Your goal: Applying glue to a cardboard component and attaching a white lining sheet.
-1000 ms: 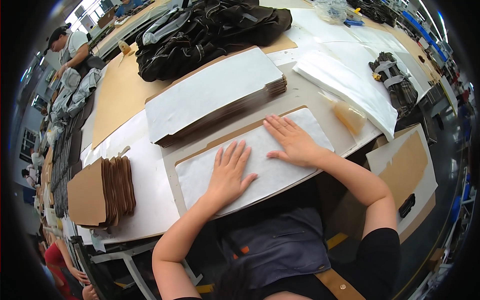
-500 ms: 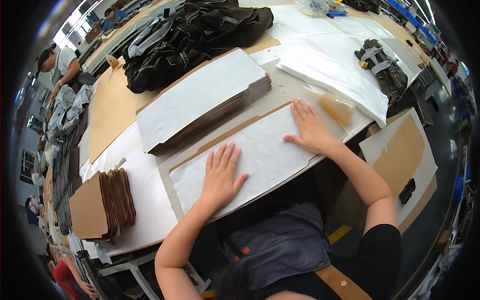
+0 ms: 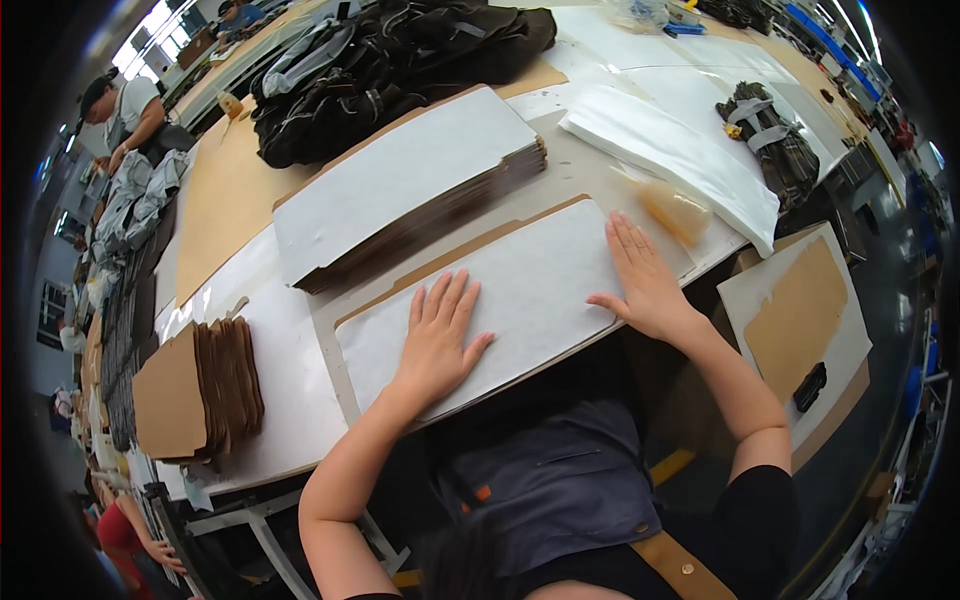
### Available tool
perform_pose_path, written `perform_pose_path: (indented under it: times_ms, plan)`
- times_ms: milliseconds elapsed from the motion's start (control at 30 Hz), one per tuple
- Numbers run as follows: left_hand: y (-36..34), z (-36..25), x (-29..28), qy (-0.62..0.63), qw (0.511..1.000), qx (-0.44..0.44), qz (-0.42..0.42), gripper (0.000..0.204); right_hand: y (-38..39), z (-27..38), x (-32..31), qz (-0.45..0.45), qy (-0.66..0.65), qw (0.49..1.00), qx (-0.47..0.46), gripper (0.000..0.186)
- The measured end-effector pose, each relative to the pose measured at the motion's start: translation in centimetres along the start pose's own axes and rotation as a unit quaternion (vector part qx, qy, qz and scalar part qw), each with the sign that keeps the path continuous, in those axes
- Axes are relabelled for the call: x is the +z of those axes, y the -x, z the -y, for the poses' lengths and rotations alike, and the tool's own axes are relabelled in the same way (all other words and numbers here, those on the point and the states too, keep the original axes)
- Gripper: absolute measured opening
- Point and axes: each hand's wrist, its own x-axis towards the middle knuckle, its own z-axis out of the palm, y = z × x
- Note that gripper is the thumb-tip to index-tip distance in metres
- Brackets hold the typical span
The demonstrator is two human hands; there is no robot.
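Observation:
A white sheet (image 3: 530, 290) lies over a brown cardboard panel (image 3: 478, 254), whose far edge shows as a strip beyond the white. My left hand (image 3: 438, 335) rests flat on the sheet left of its middle, fingers stretched out and a little apart. At the sheet's right end my right hand (image 3: 645, 285) lies with the fingers extended and the thumb held away, reaching over the edge. Neither hand holds anything. Just past the right fingertips lies a soft bottle of amber liquid (image 3: 676, 212). Behind the sheet stands a stack of white-topped brown panels (image 3: 410, 180).
Brown cardboard pieces (image 3: 170, 400) stand stacked at the table's left. Dark garments (image 3: 390, 75) are heaped at the back. A white folded sheet pile (image 3: 670, 165) and a tied dark bundle (image 3: 770, 140) lie at right. Another person (image 3: 135, 115) works at far left.
My right hand has slid right and slightly nearer, to the sheet's right end. My left hand stays nearly in place on the sheet. The view has shifted slightly.

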Motion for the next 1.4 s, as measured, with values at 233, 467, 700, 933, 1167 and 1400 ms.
perform_pose_path:
  times_ms: [233,467,700,933,1167,1400]
  plan:
    - [-0.5,-0.7,1.8,0.036,0.997,-0.048,-0.048,0.053,-6.9,5.0,2.3,0.021,-0.091,0.978,-0.186,0.088]
    - [0.8,0.0,1.4,0.025,0.997,-0.062,-0.031,0.073,-7.6,6.3,2.7,0.038,-0.052,0.974,-0.217,0.077]
    - [5.2,3.7,-1.5,-0.026,0.991,-0.126,0.026,0.070,-7.8,6.5,2.3,0.056,-0.044,0.974,-0.215,0.077]
    - [7.9,6.6,-2.2,-0.058,0.984,-0.167,0.023,0.068,-7.9,6.6,2.3,0.060,-0.040,0.974,-0.215,0.077]
    - [10.1,8.9,-2.9,-0.143,0.960,-0.241,0.015,0.070,-7.6,5.0,1.9,0.061,-0.006,0.986,-0.152,0.086]
    - [4.8,5.4,-1.0,-0.063,0.983,-0.164,-0.054,0.067,-9.3,9.5,2.3,0.013,-0.041,0.969,-0.244,0.089]
